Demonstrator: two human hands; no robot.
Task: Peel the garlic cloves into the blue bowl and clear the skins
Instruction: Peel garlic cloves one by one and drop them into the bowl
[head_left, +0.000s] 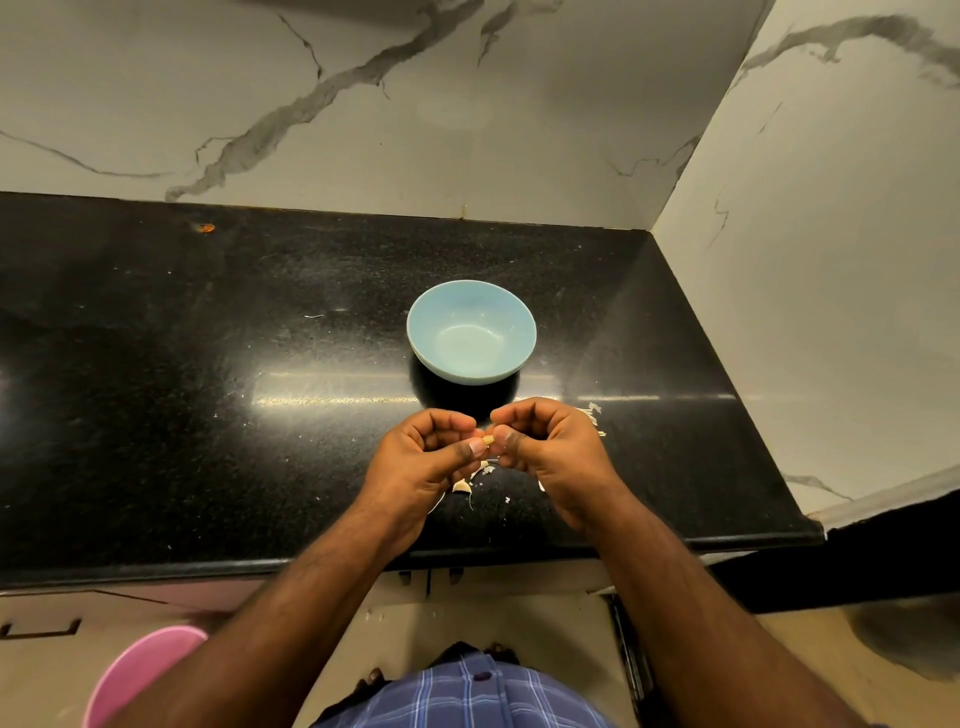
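A black speckled countertop (208, 364) is filling the middle of the view, running back to a white marble-veined wall (363, 104) that is turning a corner on the right. A pink tub (140, 670) is sitting on the floor at lower left, partly cut off by the frame edge. The blue bowl (471, 332) is standing upright on the countertop, just beyond the hands, with nothing visible inside it. Both hands are being held together above the counter's near edge, fingertips meeting. The left hand (423, 457) is curling its fingers inward, thumb pressing against a small pale garlic clove (488, 441); the right hand (550, 447) is likewise curling, its thumb and fingertips pinching the same clove from the other side — the clove is sitting between the two thumbs, clear of the bowl. Whether skin is remaining on the clove cannot be told at this size. Pale garlic skins (462, 486) are lying scattered on the countertop directly beneath the hands, and a few more white flakes (595, 415) are lying just to the right of the right hand.
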